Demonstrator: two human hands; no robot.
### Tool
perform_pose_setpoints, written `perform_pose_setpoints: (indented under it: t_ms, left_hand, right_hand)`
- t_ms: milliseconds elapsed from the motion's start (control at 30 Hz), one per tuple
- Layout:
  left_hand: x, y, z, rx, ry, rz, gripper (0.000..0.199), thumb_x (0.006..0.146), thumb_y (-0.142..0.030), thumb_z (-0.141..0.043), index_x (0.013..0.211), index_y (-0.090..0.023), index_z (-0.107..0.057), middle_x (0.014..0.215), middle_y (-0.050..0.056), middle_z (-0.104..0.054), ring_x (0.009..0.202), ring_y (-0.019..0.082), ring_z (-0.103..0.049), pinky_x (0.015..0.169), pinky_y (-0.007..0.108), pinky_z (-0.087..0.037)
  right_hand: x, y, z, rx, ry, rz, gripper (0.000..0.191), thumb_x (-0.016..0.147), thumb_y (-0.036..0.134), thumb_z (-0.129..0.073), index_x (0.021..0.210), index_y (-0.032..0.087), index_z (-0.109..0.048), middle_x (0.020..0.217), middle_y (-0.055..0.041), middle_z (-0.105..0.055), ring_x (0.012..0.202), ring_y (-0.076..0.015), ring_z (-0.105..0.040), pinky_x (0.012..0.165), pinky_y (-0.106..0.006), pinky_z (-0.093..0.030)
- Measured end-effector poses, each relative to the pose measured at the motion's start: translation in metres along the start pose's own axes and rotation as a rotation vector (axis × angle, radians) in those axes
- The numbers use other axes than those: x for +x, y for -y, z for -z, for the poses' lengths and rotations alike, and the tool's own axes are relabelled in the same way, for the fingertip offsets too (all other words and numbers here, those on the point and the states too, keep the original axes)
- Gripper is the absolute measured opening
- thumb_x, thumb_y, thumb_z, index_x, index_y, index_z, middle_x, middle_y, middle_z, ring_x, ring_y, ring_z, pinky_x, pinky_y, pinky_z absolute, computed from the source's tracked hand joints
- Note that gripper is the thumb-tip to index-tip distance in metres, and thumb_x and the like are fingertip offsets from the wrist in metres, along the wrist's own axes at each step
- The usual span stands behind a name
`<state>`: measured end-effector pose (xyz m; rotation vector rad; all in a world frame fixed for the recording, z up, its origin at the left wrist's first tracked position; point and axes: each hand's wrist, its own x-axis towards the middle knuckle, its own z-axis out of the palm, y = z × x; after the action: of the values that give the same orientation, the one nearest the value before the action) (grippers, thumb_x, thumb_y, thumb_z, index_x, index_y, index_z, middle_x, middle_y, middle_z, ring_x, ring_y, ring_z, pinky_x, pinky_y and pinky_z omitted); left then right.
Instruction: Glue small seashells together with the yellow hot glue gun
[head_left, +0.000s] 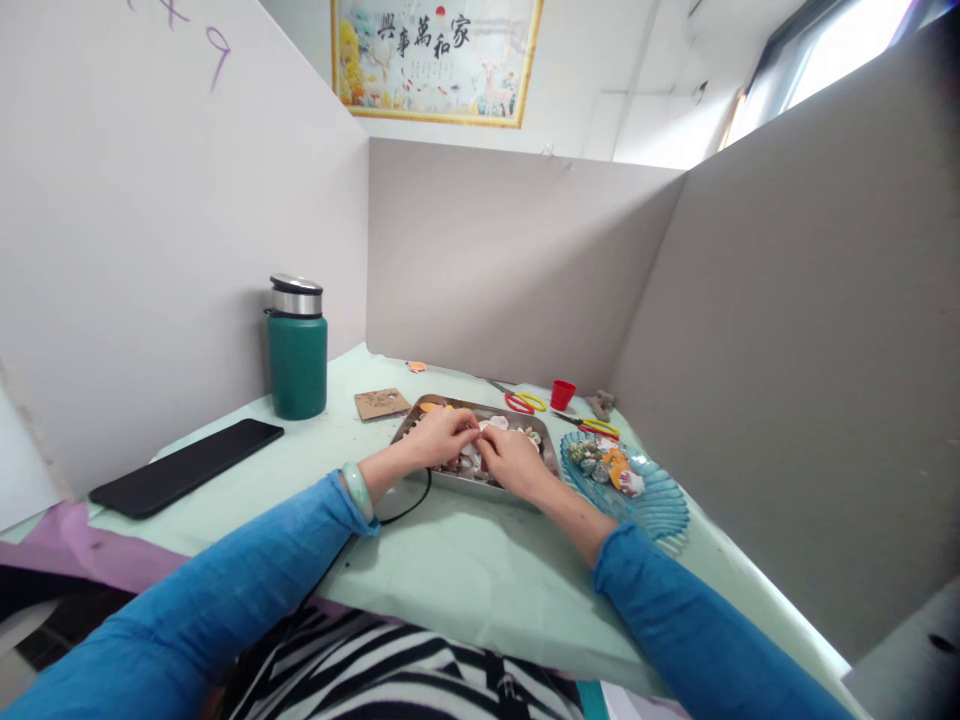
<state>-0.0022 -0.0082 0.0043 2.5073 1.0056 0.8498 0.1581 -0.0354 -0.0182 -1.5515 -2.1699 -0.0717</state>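
Note:
Over a metal tray (480, 487) my two hands meet, fingertips nearly touching. My left hand (444, 434) has its thumb and fingers pinched together; whatever lies between them is too small to make out. Its wrist bears a pale green bangle. My right hand (511, 458) is also closed at the fingertips, against those of my left hand, and what it pinches is hidden. Small white, orange and brown pieces (471, 462) lie in the tray beneath my hands. A black cord (411, 508) curves from below my left hand to the tray.
A blue glass plate (667, 500) with small decorated pieces sits right of the tray. Behind are two pairs of scissors (525, 402) and a red cup (562, 394). Leftward are a brown card (382, 403), a green bottle (298, 365) and a black flat case (187, 467). Grey panels (517, 260) enclose the table.

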Motion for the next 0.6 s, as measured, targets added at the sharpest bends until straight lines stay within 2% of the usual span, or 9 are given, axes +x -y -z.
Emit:
perform_pose_setpoints:
  t_ms: [600]
  left_hand:
    - [-0.0002,-0.0010,-0.0005,0.013,-0.010,0.006,0.019,0.080,-0.027,-0.045,0.080,-0.016,-0.060,0.050,-0.003,-0.057,0.045,0.009,-0.053,0.050,0.018,-0.037]
  right_hand:
    - [-0.0003,0.0011,0.0007,-0.002,0.026,-0.015,0.036,0.091,0.038,-0.032,0.084,0.018,-0.061,0.078,-0.0053,-0.065,0.073,-0.0145,-0.058,0.064,-0.023,-0.032]
